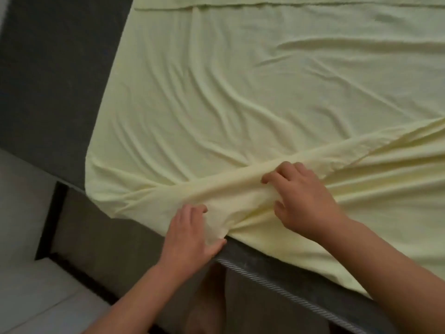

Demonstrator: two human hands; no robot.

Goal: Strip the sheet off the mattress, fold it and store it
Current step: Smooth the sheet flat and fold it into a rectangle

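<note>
A pale yellow sheet (pixel 240 88) covers most of the mattress (pixel 284 268), whose dark side with striped piping shows along the near edge. A raised ridge of bunched sheet runs diagonally from the near left corner toward the right. My left hand (pixel 192 235) grips the sheet's edge at the near side of the mattress, thumb pressing into the fabric. My right hand (pixel 303 201) pinches the ridge of fabric just beyond it, fingers curled over the fold. A second layer's edge lies across the far top of the sheet.
A dark grey upholstered headboard or bed frame panel (pixel 53 75) runs along the left. The brownish bed base (pixel 115 239) sits below the mattress. Light tiled floor (pixel 29 280) lies at the lower left. My legs show below the mattress edge.
</note>
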